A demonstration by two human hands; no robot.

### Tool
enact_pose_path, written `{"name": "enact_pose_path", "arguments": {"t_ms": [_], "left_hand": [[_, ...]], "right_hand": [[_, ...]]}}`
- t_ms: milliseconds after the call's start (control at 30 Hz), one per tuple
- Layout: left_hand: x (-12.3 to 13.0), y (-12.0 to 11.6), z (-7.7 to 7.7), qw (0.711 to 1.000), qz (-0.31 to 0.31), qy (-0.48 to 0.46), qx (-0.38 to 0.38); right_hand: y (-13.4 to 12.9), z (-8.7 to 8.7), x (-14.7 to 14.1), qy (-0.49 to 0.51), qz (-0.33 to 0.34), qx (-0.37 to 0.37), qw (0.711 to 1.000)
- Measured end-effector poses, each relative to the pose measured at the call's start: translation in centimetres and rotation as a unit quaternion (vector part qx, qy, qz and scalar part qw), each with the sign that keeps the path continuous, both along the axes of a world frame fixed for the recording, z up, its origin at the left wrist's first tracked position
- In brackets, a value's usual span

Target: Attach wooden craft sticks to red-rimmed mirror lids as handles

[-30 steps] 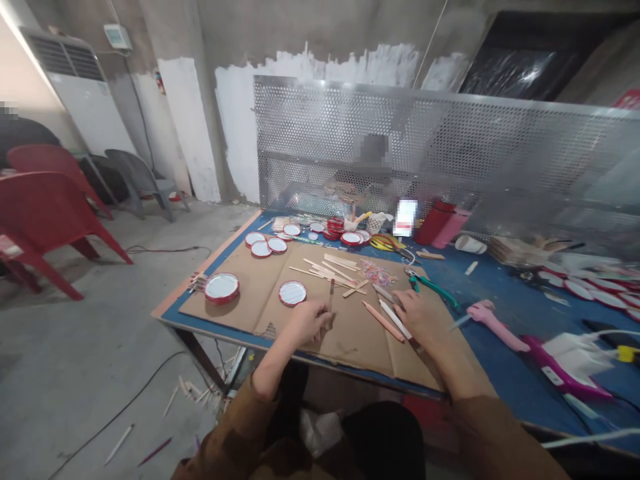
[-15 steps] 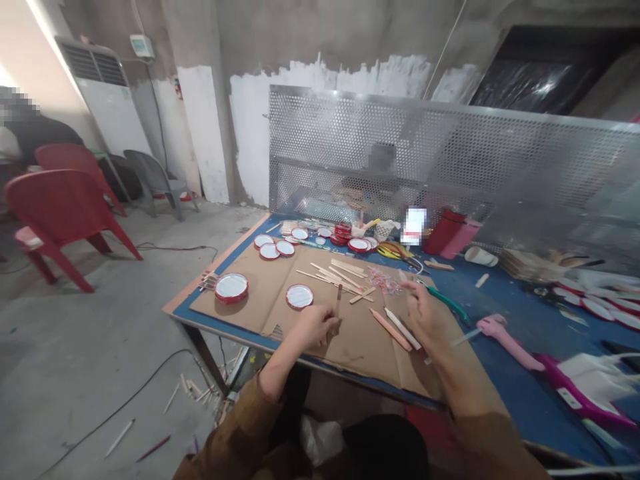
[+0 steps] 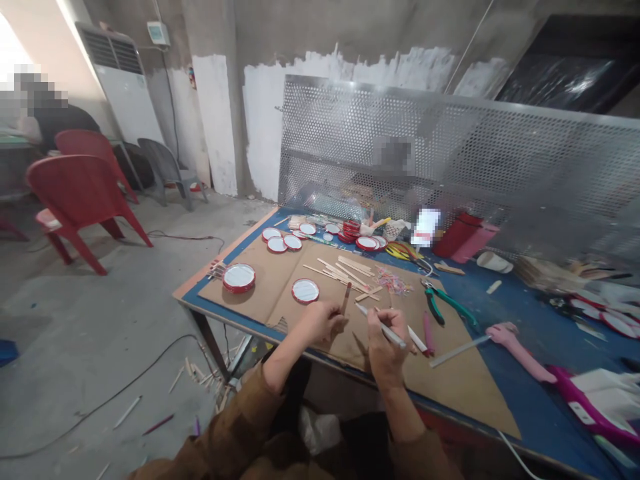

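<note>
My left hand [image 3: 324,321] is closed on a short flat wooden stick [image 3: 348,293] with a reddish-brown end, held upright above the cardboard [image 3: 273,270]. Close by on the right, my right hand [image 3: 387,347] grips a slim whitish pen [image 3: 395,337], its tip pointing left toward the stick. Just beyond my hands lie several bare wooden sticks [image 3: 345,272] and a tangle of small coloured bits [image 3: 393,280]. A round red-rimmed disc [image 3: 305,291] rests past my left hand. Beside my right hand are a purple marker [image 3: 429,333] and a white one, partly hidden.
Green-handled pliers [image 3: 453,303] and a pink-and-purple tool [image 3: 523,353] lie to the right. More red-rimmed discs [image 3: 277,244] sit at the back, and a stack of them [image 3: 239,278] at left. A perforated metal screen [image 3: 340,133] borders the table. Red chairs [image 3: 83,193] stand left.
My right hand has come in from the right to beside my left hand, the pen now plainly in its fingers. The left hand keeps the stick. The view has shifted slightly.
</note>
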State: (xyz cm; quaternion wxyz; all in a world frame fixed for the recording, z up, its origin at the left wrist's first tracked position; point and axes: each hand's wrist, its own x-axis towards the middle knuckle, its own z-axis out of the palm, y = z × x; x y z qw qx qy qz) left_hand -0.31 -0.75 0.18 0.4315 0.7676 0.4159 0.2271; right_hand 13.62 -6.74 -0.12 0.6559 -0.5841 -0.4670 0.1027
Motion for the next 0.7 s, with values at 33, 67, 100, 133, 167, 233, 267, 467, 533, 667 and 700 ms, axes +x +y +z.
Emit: {"name": "enact_pose_path", "arguments": {"t_ms": [33,67,100,133,167,233,267,467,533,667,700], "left_hand": [[-0.04,0.00,-0.07,1.000,-0.001,0.001,0.006],[-0.08,0.00,-0.13,1.000,-0.001,0.003,0.013],[-0.11,-0.01,-0.18,1.000,-0.003,0.005,0.018],[-0.14,-0.01,-0.21,1.000,-0.005,0.007,0.021],[-0.15,-0.02,-0.24,1.000,-0.006,0.009,0.022],[-0.13,-0.02,-0.27,0.999,-0.002,0.017,0.027],[-0.10,-0.01,-0.28,0.999,0.003,0.021,0.034],[0.06,0.03,-0.28,0.997,0.016,0.034,0.069],[0.05,0.03,-0.27,0.997,0.016,0.029,0.073],[0.00,-0.03,-0.21,0.997,0.018,0.027,0.075],[-0.01,-0.04,-0.18,0.997,0.018,0.029,0.074]], "right_hand": [[0.03,-0.15,-0.33,0.010,0.007,0.005,1.000],[0.00,-0.23,-0.59,0.012,0.017,0.006,1.000],[-0.08,-0.28,-0.75,0.006,0.028,0.008,1.000],[-0.18,-0.32,-0.85,-0.007,0.039,0.009,0.999],[-0.29,-0.35,-0.88,-0.027,0.048,0.010,0.998],[-0.46,-0.45,-0.81,-0.085,0.055,0.012,0.995],[-0.50,-0.49,-0.74,-0.116,0.054,0.014,0.992],[-0.17,-0.42,-0.62,-0.186,0.052,0.028,0.981],[0.01,-0.37,-0.67,-0.181,0.056,0.023,0.982],[0.26,-0.48,-0.68,-0.176,0.063,0.022,0.982],[0.29,-0.52,-0.68,-0.174,0.065,0.020,0.982]]}}
